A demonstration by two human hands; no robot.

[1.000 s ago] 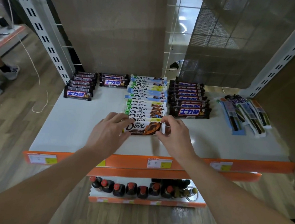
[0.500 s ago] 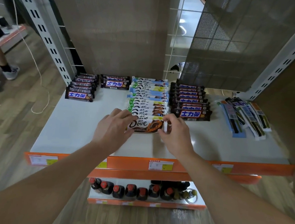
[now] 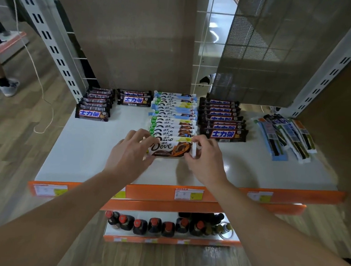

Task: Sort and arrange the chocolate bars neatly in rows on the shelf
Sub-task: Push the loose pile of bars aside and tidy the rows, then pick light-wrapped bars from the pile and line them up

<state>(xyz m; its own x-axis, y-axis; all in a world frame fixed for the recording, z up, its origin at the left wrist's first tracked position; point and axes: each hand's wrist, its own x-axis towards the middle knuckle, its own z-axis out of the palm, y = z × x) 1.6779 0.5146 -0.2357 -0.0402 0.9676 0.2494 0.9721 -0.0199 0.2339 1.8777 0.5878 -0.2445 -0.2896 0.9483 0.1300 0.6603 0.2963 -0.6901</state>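
The gap between the fingers of the left hand (image 3: 130, 153) and the right hand (image 3: 207, 160) is filled by the front Dove bar (image 3: 169, 148). Just beyond the fingertips, the way is blocked by the Dove row (image 3: 173, 116). Outward of the right fingers, passage is closed by the long dark row (image 3: 222, 124). Farther out, loose bars (image 3: 285, 137) are fanned. Outward of the left fingers, bare shelf (image 3: 93, 147) is found, bounded at the back by the far-left dark row (image 3: 93, 105) and the short dark row (image 3: 134, 100).
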